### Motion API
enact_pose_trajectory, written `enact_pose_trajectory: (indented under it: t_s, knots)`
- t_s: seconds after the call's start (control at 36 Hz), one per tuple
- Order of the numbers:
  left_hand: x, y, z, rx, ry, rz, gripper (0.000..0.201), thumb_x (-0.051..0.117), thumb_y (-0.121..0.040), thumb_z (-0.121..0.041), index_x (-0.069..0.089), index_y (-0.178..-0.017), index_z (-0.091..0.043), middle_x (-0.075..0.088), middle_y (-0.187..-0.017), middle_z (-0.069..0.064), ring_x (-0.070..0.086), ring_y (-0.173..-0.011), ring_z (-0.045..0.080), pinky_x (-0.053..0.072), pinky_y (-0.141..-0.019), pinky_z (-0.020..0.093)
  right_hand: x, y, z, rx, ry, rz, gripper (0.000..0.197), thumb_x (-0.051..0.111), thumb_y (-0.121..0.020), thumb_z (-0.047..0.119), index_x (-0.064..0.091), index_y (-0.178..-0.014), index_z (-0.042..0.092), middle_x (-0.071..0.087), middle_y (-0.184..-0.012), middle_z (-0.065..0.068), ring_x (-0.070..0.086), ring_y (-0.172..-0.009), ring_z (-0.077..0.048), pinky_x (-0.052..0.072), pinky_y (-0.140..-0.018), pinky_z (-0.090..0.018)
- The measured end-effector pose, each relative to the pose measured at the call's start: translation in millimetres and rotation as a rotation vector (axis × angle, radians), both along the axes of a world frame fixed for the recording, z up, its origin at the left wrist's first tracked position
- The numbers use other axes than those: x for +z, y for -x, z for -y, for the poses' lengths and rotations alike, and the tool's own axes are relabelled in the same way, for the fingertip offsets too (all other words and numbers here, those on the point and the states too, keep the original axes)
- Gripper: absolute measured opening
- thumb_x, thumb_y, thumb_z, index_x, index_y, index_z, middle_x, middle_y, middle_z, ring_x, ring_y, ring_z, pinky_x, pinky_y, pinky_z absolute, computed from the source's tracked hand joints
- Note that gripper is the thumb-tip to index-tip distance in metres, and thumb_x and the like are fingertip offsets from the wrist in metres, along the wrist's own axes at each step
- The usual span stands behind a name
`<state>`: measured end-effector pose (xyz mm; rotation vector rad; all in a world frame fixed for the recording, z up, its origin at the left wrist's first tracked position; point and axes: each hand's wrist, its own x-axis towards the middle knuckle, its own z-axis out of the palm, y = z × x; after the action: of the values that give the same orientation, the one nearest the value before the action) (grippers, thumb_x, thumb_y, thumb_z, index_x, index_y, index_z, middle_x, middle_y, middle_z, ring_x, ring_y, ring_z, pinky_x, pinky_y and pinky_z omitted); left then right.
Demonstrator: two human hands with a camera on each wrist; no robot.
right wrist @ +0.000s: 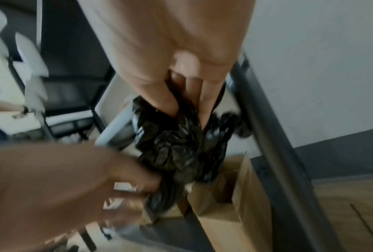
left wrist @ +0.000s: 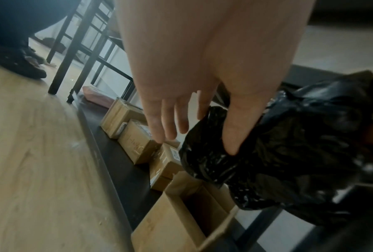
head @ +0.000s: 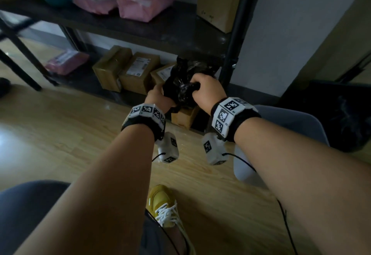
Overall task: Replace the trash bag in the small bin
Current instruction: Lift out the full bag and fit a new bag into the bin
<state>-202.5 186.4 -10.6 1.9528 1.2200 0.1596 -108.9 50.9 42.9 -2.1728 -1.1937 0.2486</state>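
A crumpled black trash bag (head: 181, 86) hangs in the air between both hands, in front of the lowest shelf. My right hand (head: 197, 86) grips its upper part, and in the right wrist view its fingers (right wrist: 170, 104) are curled into the plastic (right wrist: 177, 148). My left hand (head: 160, 92) holds the bag's left side. In the left wrist view its thumb (left wrist: 235, 133) presses on the bag (left wrist: 289, 162) while the other fingers (left wrist: 168, 122) stretch out straight. A light grey bin (head: 291, 126) stands on the floor behind my right forearm.
An open cardboard box (left wrist: 181, 221) sits right under the bag. Several taped boxes (head: 128, 69) fill the bottom of a black metal shelf (head: 140, 27), whose post (head: 236, 43) stands just right of my hands. A dark bagged mass (head: 341, 118) lies at far right. Wooden floor (head: 60, 134) lies on the left.
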Motion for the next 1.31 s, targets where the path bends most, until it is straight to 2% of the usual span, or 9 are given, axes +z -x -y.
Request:
enact_pose_trajectory:
  t_s: [0.11,0.39,0.5,0.64,0.75,0.89,1.06,1.22,1.31]
  knots:
    - [22.5,13.8,43.3,0.091,0.218,0.176,0.061,0.069,-0.072,-0.005,0.053,-0.13,-0.011,0.064,-0.117,0.01,0.061,-0.108,0.029,0.052,-0.088,0.037,19.7,-4.4,30.8,0.036,0.022,-0.051,0.021,0.05,-0.081,-0.001,0.062,-0.089,0.014,0.064,-0.102,-0.007,0.06,-0.094,-0.024,0.045,-0.075,-0.028]
    - [76.6,-1.4,136.4,-0.04,0.335,0.26,0.011,0.066,-0.081,-0.016,0.066,-0.09,-0.009,0.069,-0.102,0.013,0.067,-0.095,0.026,0.055,-0.093,0.04,60.1,-27.8,116.2,-0.072,0.011,-0.035,0.024,0.046,-0.083,-0.004,0.065,-0.087,0.01,0.06,-0.091,-0.004,0.055,-0.086,-0.021,0.036,-0.071,-0.024]
    - [88.1,-19.2,166.0,-0.181,0.209,0.201,0.008,0.064,-0.088,-0.011,0.063,-0.095,-0.013,0.061,-0.077,0.003,0.06,-0.065,0.013,0.054,-0.062,0.023,70.5,-39.1,147.5,-0.167,-0.056,-0.049,0.026,0.045,-0.085,-0.001,0.066,-0.09,0.012,0.061,-0.09,-0.003,0.054,-0.084,-0.02,0.038,-0.071,-0.024]
    - [98.2,-42.1,197.7,-0.312,0.173,0.187,0.008,0.063,-0.088,-0.009,0.066,-0.083,-0.015,0.063,-0.074,0.005,0.062,-0.061,0.014,0.054,-0.062,0.023,78.1,-58.5,185.7,-0.299,-0.118,-0.036,0.02,0.046,-0.088,0.005,0.065,-0.091,0.011,0.063,-0.097,-0.005,0.057,-0.087,-0.022,0.045,-0.076,-0.029]
    - [107.6,-62.1,216.0,-0.388,0.121,0.207,0.004,0.063,-0.088,-0.005,0.064,-0.085,-0.008,0.062,-0.072,0.007,0.063,-0.05,0.008,0.05,-0.044,0.013,80.7,-78.2,213.2,-0.374,-0.142,-0.014,0.022,0.045,-0.086,0.002,0.066,-0.092,0.008,0.065,-0.101,-0.008,0.06,-0.093,-0.025,0.047,-0.078,-0.03]
    - [109.4,-95.0,223.5,-0.438,0.017,0.216,0.017,0.069,-0.085,-0.015,0.058,-0.073,-0.01,0.062,-0.072,0.008,0.064,-0.072,0.022,0.058,-0.075,0.035,77.9,-103.8,240.3,-0.464,-0.139,-0.03,0.025,0.048,-0.083,0.001,0.069,-0.094,0.008,0.068,-0.101,-0.006,0.061,-0.093,-0.022,0.042,-0.075,-0.022]
    - [106.1,-126.1,226.2,-0.445,-0.048,0.241,0.017,0.072,-0.082,-0.018,0.057,-0.076,-0.01,0.062,-0.08,0.012,0.067,-0.08,0.028,0.059,-0.081,0.047,69.5,-120.9,261.6,-0.467,-0.093,-0.091,0.023,0.052,-0.082,0.003,0.068,-0.096,0.011,0.064,-0.09,-0.003,0.058,-0.083,-0.018,0.042,-0.071,-0.022]
    - [85.7,-142.9,228.4,-0.357,-0.033,0.23,0.011,0.063,-0.078,-0.002,0.059,-0.076,-0.013,0.06,-0.076,0.009,0.066,-0.081,0.03,0.06,-0.076,0.043,42.0,-128.6,274.9,-0.428,-0.127,-0.232,0.013,0.059,-0.086,0.023,0.07,-0.089,0.017,0.069,-0.09,-0.002,0.064,-0.089,-0.018,0.049,-0.08,-0.03]
    - [78.9,-149.9,232.2,-0.32,-0.055,0.232,0.014,0.058,-0.077,-0.001,0.064,-0.086,-0.01,0.06,-0.077,0.006,0.063,-0.083,0.029,0.05,-0.066,0.03,28.5,-131.3,275.6,-0.453,-0.133,-0.255,0.038,0.055,-0.091,0.041,0.067,-0.084,0.006,0.068,-0.085,-0.01,0.064,-0.084,-0.021,0.048,-0.076,-0.032]
